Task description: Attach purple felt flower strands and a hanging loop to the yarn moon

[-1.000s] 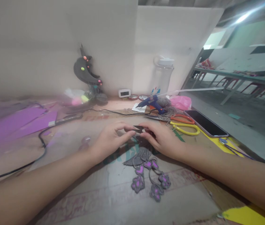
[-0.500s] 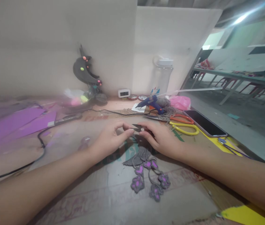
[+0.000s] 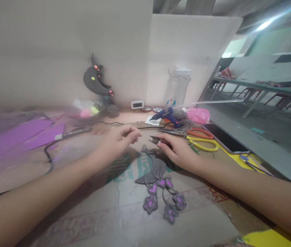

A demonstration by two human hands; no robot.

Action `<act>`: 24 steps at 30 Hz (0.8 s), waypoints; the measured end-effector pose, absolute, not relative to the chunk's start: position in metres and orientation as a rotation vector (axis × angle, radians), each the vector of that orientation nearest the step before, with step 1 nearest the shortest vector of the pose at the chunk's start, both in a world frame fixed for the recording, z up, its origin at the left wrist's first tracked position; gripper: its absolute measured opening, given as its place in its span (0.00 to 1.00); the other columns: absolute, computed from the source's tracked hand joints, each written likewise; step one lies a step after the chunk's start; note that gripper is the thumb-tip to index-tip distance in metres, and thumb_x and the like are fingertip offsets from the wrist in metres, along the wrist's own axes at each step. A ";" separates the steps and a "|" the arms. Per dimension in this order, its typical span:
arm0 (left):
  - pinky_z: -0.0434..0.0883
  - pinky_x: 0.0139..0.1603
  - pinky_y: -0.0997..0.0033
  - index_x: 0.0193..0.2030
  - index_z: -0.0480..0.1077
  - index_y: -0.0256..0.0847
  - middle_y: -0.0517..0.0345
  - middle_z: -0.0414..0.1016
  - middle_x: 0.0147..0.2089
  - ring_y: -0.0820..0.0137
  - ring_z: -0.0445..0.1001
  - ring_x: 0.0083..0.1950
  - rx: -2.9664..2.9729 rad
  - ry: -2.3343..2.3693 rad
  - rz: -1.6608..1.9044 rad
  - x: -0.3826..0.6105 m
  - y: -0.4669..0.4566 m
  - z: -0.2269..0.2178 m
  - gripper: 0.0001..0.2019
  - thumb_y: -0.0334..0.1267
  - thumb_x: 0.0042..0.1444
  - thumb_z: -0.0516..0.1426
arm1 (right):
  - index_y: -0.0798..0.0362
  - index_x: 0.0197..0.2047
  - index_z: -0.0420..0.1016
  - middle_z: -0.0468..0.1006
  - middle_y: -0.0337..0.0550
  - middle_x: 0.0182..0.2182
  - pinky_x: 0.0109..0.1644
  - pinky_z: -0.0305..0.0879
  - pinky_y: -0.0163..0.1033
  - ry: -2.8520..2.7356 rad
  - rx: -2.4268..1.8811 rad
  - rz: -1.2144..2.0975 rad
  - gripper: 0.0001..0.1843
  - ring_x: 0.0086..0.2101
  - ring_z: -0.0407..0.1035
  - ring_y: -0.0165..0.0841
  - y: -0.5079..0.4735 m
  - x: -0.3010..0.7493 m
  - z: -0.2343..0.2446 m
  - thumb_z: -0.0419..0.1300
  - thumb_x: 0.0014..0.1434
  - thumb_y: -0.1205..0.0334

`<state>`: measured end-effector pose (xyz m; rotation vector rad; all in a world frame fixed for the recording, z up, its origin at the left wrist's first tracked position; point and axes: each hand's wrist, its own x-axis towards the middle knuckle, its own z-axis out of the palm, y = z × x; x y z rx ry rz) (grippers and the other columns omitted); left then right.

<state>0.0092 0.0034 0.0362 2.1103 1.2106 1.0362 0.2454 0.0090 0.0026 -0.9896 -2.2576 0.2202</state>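
Observation:
My right hand (image 3: 177,145) is closed around small thread snips (image 3: 155,139), whose two dark pointed blades stand apart and face left. To the left, my left hand (image 3: 124,137) hovers with curled fingers and the thumb against them; whether something tiny is in the pinch I cannot make out. Below both hands a grey crescent-shaped ornament (image 3: 152,171) lies flat, a cord loop at its upper end. Grey cords hang from it with purple hearts and paw-shaped pendants (image 3: 150,203). Neither hand touches it.
Behind my right hand lie yellow-handled scissors (image 3: 204,143), orange-handled scissors (image 3: 199,132), a blue glue gun (image 3: 167,116) and a phone (image 3: 225,138). A clear bottle (image 3: 180,87) and a decorated dark crescent (image 3: 93,80) stand near the wall. Purple sheets (image 3: 44,136) and a cutter knife (image 3: 75,131) lie left.
My left hand has drawn away from the snips, up and to the left, and its fingers have curled. The right hand with the snips has shifted slightly right. More of the ornament shows.

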 end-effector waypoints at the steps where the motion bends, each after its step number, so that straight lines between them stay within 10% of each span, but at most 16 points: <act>1: 0.67 0.36 0.72 0.32 0.72 0.41 0.60 0.74 0.30 0.71 0.71 0.33 2.123 1.218 0.980 0.006 0.001 0.046 0.15 0.49 0.61 0.53 | 0.54 0.52 0.71 0.79 0.45 0.38 0.40 0.66 0.38 -2.258 -0.983 0.231 0.15 0.36 0.73 0.34 0.010 0.245 0.002 0.51 0.66 0.59; 14: 0.74 0.34 0.74 0.28 0.79 0.51 0.62 0.80 0.31 0.68 0.77 0.34 2.176 0.655 0.354 0.005 -0.089 0.118 0.05 0.38 0.54 0.63 | 0.55 0.49 0.72 0.79 0.45 0.38 0.41 0.65 0.38 -2.295 -1.059 0.285 0.14 0.36 0.72 0.34 0.012 0.243 0.004 0.52 0.65 0.60; 19: 0.71 0.43 0.74 0.43 0.76 0.52 0.63 0.80 0.43 0.69 0.76 0.44 2.379 0.807 0.412 0.010 -0.064 0.096 0.09 0.38 0.61 0.55 | 0.56 0.50 0.71 0.79 0.47 0.39 0.42 0.64 0.39 -2.277 -1.089 0.291 0.15 0.37 0.72 0.35 0.011 0.243 0.004 0.52 0.65 0.58; 24: 0.68 0.36 0.69 0.38 0.77 0.44 0.56 0.80 0.36 0.65 0.75 0.36 2.585 1.267 0.616 0.004 -0.004 0.046 0.10 0.40 0.59 0.54 | 0.56 0.50 0.71 0.77 0.42 0.32 0.35 0.62 0.35 -2.227 -1.108 0.330 0.17 0.30 0.69 0.32 0.014 0.243 0.002 0.56 0.62 0.55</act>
